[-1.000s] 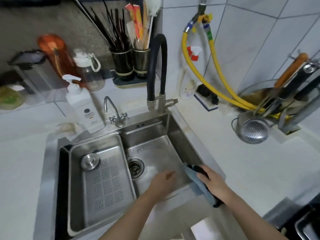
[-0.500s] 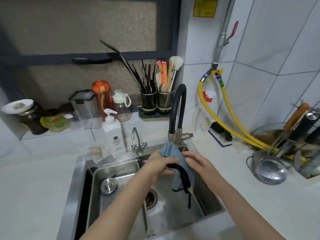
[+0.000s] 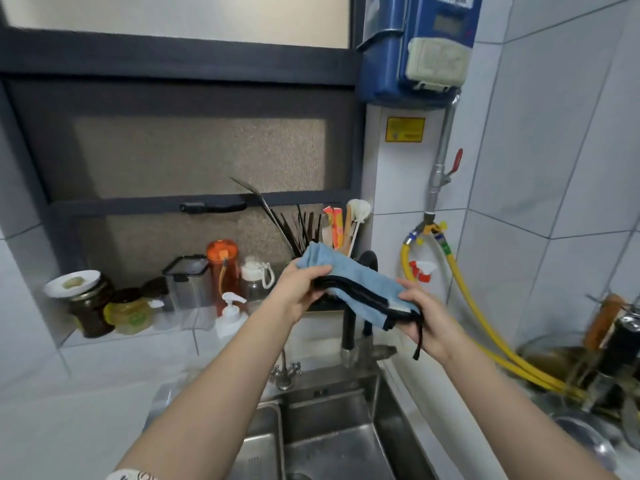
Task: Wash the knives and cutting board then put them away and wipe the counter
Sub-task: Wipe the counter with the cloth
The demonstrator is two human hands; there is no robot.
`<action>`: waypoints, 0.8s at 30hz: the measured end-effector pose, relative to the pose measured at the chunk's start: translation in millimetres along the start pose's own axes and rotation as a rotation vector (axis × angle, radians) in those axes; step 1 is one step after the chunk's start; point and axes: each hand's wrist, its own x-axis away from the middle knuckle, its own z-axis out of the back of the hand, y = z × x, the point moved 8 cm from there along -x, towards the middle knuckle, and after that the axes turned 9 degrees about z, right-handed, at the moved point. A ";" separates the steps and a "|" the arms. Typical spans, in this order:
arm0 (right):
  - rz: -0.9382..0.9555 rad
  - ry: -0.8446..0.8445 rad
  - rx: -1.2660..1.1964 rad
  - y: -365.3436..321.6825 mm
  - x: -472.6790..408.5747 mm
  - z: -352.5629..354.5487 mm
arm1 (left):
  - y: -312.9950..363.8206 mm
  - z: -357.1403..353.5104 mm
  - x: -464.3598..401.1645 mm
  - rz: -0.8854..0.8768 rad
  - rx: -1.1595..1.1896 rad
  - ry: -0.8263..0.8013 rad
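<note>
Cloth (image 3: pixel 360 287), blue with a dark trimmed edge and a thin dark loop dangling at its lower right end, is held up in the middle of the frame, above the sink (image 3: pixel 332 434) and in front of the black faucet (image 3: pixel 349 327). It is stretched loosely between the two hands: the left hand (image 3: pixel 299 291) is closed on its upper left end, and the right hand (image 3: pixel 427 323) is closed on its lower right end, so each grip is narrow and holds fabric. It is judged to be soft, limp and light, probably damp, so it will sag wherever it is not supported and is best taken at the ends or bunched in the palm; nothing about it is fragile. Wiping the tabletop is judged to be the step it serves.

Below the hands the steel sink is seen with two basins, and a small tap (image 3: pixel 285 370) stands at its back rim. White tabletop (image 3: pixel 79 417) is seen at the lower left, with a pump bottle (image 3: pixel 230 315), jars and containers lined up on the ledge at middle left. Utensil holders sit behind the cloth. At the right, yellow hoses (image 3: pixel 485 341) run down the tiled wall toward blurred pans and handles at the lower right. A blue wall unit is mounted at the top. No knives or cutting board can be made out with certainty.
</note>
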 end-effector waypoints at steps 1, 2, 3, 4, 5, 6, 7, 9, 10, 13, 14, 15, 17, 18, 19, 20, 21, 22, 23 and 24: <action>0.032 0.049 0.022 -11.4 -10.4 1.2 | 6.9 -2.8 -6.2 -0.020 -0.035 0.002; 0.067 0.102 0.054 -23.6 -19.1 2.8 | 13.7 -6.2 -12.2 -0.037 -0.061 0.001; 0.109 0.144 0.101 -36.2 -27.1 4.1 | 20.2 -9.0 -19.2 -0.050 -0.061 0.003; 0.150 0.176 0.144 -47.5 -34.8 5.5 | 27.0 -12.1 -25.7 -0.066 -0.043 0.005; 0.188 0.193 0.171 -56.7 -43.7 7.4 | 32.7 -14.3 -33.1 -0.079 -0.025 0.015; 0.215 0.215 0.187 -62.4 -52.7 10.3 | 36.6 -15.5 -41.3 -0.089 -0.005 0.031; 0.236 0.233 0.188 -64.7 -61.8 14.1 | 38.3 -15.0 -49.7 -0.093 0.006 0.059; 0.239 0.281 0.228 -57.9 -76.7 25.5 | 31.3 -8.3 -68.8 -0.075 -0.014 0.146; 0.212 0.299 0.290 -48.7 -81.1 31.0 | 22.7 -3.0 -75.8 -0.055 -0.058 0.209; 0.061 0.298 0.353 1.1 -90.7 44.1 | -20.1 8.6 -91.4 0.068 -0.131 0.294; 0.024 0.299 0.315 15.8 -91.0 43.8 | -33.4 8.7 -95.2 0.108 -0.114 0.290; 0.003 0.290 0.254 26.8 -90.7 39.2 | -43.9 7.5 -98.7 0.142 -0.086 0.283; -0.018 0.300 0.210 40.6 -91.1 32.9 | -55.7 1.2 -99.1 0.185 -0.037 0.254; -0.033 0.317 0.228 45.0 -91.9 32.8 | -56.1 -3.9 -92.9 0.206 -0.044 0.236; -0.032 0.334 0.260 48.1 -92.5 34.8 | -55.4 -5.2 -89.7 0.206 -0.080 0.216; -0.054 0.351 0.331 50.3 -90.5 37.3 | -55.7 -2.5 -85.8 0.228 -0.124 0.229; -0.062 0.349 0.395 51.0 -87.3 39.6 | -57.0 2.6 -85.3 0.224 -0.185 0.231; -0.083 0.333 0.437 52.4 -81.0 40.7 | -58.4 10.2 -79.9 0.228 -0.262 0.247; -0.082 0.329 0.434 56.2 -77.0 45.7 | -62.8 21.1 -77.3 0.225 -0.340 0.273; -0.093 0.320 0.457 58.5 -67.6 47.5 | -66.0 29.3 -70.2 0.226 -0.469 0.297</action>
